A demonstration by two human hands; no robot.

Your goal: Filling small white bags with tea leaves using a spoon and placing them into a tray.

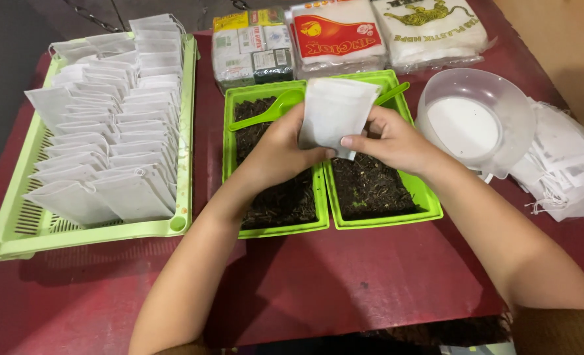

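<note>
My left hand (280, 146) and right hand (389, 139) both pinch a thin, white paper bag (333, 113), flat and square, above two green plastic trays (429, 200) of dark, crumbly tea leaves (369, 187) on the red worktop (344, 276).

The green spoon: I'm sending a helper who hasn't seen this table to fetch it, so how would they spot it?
Find the two green trays of dark loose tea mid-table. The green spoon lies across the far end of the left one, bowl toward the middle, just beyond the left hand. Unlike the second spoon on the right tray, its whole length shows.
</note>
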